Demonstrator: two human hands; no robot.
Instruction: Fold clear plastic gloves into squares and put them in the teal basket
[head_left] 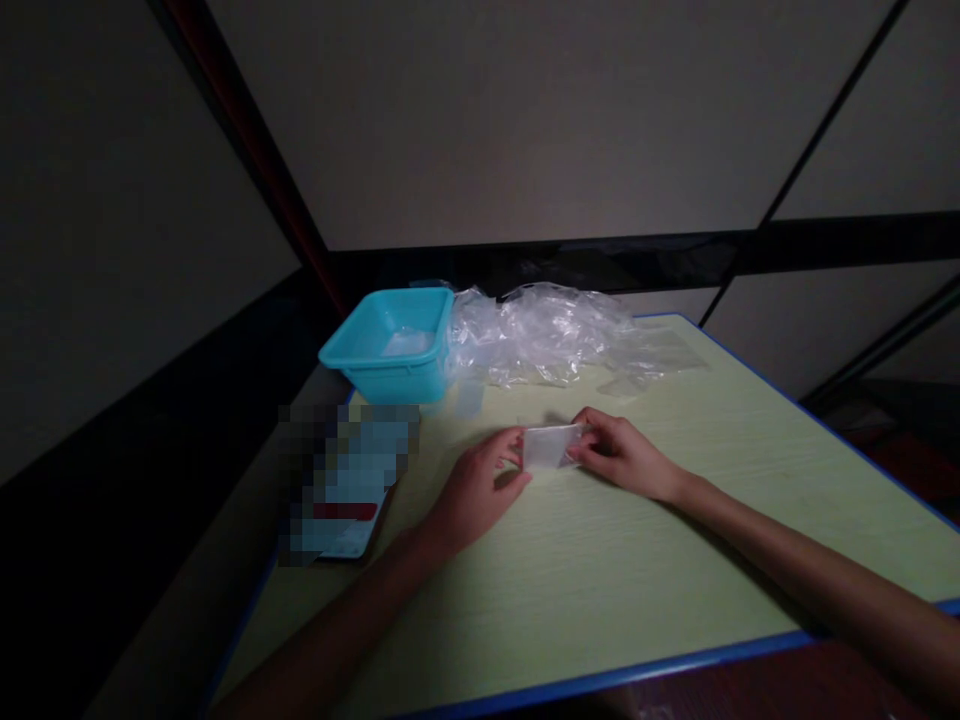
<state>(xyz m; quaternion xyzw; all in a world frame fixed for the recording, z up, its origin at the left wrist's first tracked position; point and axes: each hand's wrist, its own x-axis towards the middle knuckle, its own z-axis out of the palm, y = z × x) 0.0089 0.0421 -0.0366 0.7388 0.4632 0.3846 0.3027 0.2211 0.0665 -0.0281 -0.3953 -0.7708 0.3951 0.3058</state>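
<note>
While the table point(487, 600) gives room to work, its dim light is probably the broadest risk, since the clear edges of thin plastic are hard to see and easy to miss. The heap of clear plastic point(555, 335) at the far side lies loose and crumpled, so a brush of a sleeve or a draught could send pieces sliding. Right beside it, the blue basket point(394, 382) (some whitish plastic point(409, 342) lies inside) stands near the far left corner, where a careless push could tip it off. The phone point(349, 512), partly blurred out, lies by the left edge near the left forearm, which might nudge it over.

As for the grip, the left hand point(480, 490) has its thumb and forefinger parted a little, both at the left end of the plastic piece point(546, 447); how firmly they press, I cannot tell. The right hand point(622, 455) pinches the other end narrowly, thumb in front. The small, whitish piece is held between the two hands, over the table's middle; uneven pulling could crease it or slip it free.
</note>
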